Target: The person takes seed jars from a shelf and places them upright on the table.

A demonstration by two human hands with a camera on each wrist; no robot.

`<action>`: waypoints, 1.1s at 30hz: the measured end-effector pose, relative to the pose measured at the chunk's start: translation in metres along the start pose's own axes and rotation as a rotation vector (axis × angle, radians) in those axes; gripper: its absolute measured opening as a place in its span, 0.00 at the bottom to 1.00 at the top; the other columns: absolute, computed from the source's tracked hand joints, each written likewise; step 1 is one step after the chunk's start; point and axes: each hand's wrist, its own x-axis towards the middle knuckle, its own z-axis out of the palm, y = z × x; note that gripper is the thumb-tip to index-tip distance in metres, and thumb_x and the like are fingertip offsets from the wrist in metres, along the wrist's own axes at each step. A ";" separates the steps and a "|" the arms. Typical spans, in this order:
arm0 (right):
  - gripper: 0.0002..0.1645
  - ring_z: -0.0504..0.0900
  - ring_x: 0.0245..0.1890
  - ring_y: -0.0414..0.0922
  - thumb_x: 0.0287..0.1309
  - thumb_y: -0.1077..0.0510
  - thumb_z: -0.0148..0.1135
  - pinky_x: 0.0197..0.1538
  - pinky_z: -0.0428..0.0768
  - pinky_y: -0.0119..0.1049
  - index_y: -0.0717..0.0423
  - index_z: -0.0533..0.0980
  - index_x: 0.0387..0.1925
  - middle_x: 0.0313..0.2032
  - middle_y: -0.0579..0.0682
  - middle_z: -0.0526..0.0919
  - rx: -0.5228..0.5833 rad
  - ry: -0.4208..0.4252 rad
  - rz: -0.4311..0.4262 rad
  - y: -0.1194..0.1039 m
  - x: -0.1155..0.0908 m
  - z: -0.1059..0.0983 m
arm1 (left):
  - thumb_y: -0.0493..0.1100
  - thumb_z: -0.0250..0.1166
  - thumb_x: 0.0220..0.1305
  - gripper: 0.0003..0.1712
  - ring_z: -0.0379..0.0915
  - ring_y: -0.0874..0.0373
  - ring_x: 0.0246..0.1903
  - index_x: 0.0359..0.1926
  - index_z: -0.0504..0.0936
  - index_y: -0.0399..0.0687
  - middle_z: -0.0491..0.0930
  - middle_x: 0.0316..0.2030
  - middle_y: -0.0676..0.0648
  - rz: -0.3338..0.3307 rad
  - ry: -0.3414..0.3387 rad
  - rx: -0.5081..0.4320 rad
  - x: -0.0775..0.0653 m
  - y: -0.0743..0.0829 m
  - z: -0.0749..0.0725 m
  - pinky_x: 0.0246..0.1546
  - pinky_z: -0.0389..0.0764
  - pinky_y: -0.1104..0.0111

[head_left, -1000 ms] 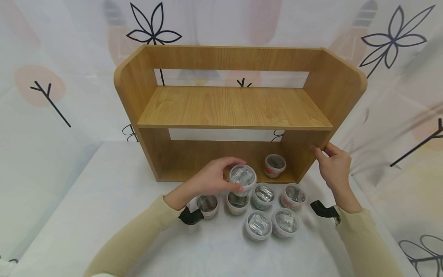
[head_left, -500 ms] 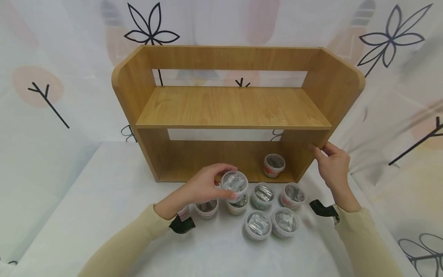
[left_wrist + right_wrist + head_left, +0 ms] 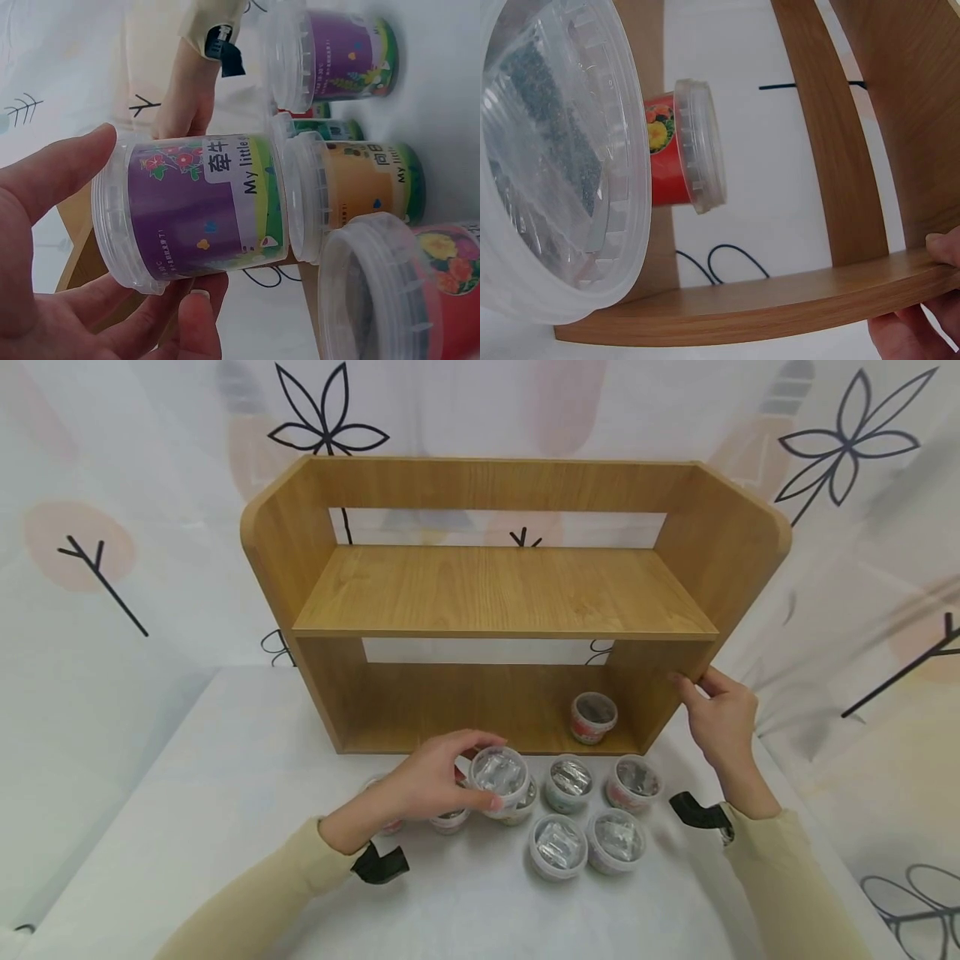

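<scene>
My left hand (image 3: 442, 781) grips a clear-lidded plastic tub (image 3: 499, 772), thumb on one side and fingers round the other. Its purple label (image 3: 187, 210) with flowers and printing shows in the left wrist view. The tub's base is right at the lid of an orange-labelled tub (image 3: 367, 184), overlapping it in the head view. My right hand (image 3: 723, 727) pinches the front edge of the right side panel of a wooden shelf (image 3: 510, 593), thumb inside and fingers outside. A red tub (image 3: 594, 718) stands on the lower board near that panel.
Several more tubs stand on the white table (image 3: 262, 868) before the shelf: one green-tinted (image 3: 568, 783), one reddish (image 3: 634, 783), two pale ones (image 3: 558, 847) in front. Others sit partly hidden under my left hand and wrist. A patterned cloth (image 3: 112, 460) hangs behind.
My left hand has moved left and lower with the purple tub, from beside the shelf's front edge to over the orange tub. My right hand stays on the side panel.
</scene>
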 end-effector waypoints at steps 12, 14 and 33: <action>0.27 0.76 0.62 0.51 0.67 0.44 0.60 0.60 0.76 0.54 0.58 0.80 0.58 0.55 0.57 0.82 -0.003 -0.003 -0.003 0.001 0.000 0.000 | 0.53 0.78 0.52 0.42 0.73 0.56 0.51 0.66 0.73 0.48 0.76 0.56 0.54 0.049 -0.044 -0.028 -0.015 -0.007 0.005 0.45 0.83 0.61; 0.27 0.76 0.62 0.51 0.67 0.44 0.60 0.60 0.75 0.54 0.58 0.80 0.58 0.55 0.57 0.82 -0.009 -0.001 -0.006 0.000 0.000 0.000 | 0.54 0.78 0.52 0.43 0.73 0.57 0.51 0.67 0.72 0.47 0.76 0.56 0.54 0.051 -0.045 -0.017 -0.016 -0.007 0.006 0.45 0.83 0.62; 0.25 0.78 0.60 0.51 0.66 0.46 0.61 0.60 0.76 0.54 0.60 0.81 0.55 0.52 0.58 0.83 -0.007 0.008 -0.013 0.000 0.001 0.001 | 0.55 0.80 0.48 0.36 0.72 0.62 0.49 0.59 0.78 0.58 0.73 0.53 0.61 0.032 -0.084 0.020 -0.033 -0.005 0.013 0.48 0.83 0.61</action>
